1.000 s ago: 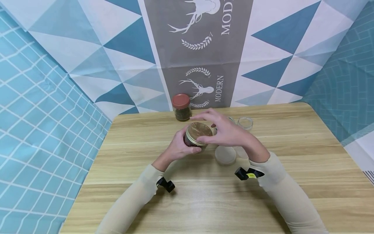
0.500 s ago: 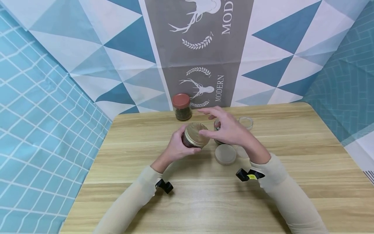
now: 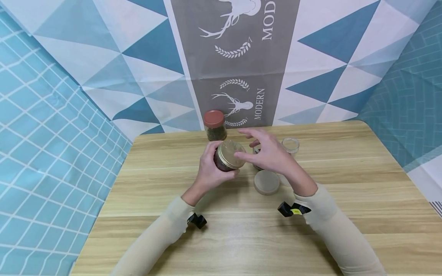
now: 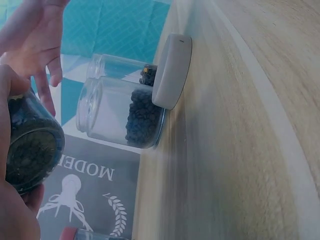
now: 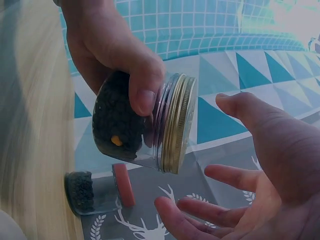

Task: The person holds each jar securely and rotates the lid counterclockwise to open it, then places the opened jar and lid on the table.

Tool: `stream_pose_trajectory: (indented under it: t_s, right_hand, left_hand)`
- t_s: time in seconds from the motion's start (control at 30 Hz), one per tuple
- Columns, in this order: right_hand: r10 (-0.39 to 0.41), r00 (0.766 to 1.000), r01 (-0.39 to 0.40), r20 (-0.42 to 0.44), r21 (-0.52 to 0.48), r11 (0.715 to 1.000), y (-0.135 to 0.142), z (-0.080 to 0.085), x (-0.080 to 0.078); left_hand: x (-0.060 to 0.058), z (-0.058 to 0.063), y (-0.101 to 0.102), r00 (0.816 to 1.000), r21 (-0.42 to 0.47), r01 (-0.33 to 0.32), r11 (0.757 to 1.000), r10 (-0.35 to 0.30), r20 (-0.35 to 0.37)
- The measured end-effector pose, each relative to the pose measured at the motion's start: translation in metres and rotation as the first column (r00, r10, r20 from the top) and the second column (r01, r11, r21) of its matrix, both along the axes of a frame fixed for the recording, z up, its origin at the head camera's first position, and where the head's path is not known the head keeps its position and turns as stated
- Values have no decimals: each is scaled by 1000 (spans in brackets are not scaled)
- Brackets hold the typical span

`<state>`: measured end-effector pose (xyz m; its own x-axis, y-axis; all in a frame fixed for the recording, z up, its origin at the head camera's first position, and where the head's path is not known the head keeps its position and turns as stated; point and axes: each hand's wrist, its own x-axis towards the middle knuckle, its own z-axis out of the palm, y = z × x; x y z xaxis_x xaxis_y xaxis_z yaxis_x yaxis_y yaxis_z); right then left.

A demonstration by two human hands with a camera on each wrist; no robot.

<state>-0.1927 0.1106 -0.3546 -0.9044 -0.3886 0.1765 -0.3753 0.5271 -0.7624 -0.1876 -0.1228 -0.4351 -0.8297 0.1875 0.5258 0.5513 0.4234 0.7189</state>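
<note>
Gold-lidded jar (image 3: pixel 228 155) has tipped rightward, left grip (image 3: pixel 209 168) wrapped round it toward the desk's (image 3: pixel 241 241) back edge, right grip (image 3: pixel 271 155) spread, hmm, loose lid (image 5: pixel 180 125) (if it is) means spillage.

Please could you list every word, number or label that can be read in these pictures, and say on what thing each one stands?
"MODERN": low on the grey wall cloth, sideways.
"MOD": higher on that cloth, the rest cut off in the head view.
Too small to read: the yellow tag by the right sleeve, the mark on the pale lid.
Held jar: no readable text.
</note>
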Motion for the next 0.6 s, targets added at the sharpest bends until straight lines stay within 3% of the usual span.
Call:
stream_pose_trajectory:
  t_s: [0.6]
  right_hand:
    - [64,997,-60,-42,96,994,-14,-1,5]
  left_hand:
    - [2,-4,9,998,-74,12,997,-16,-60]
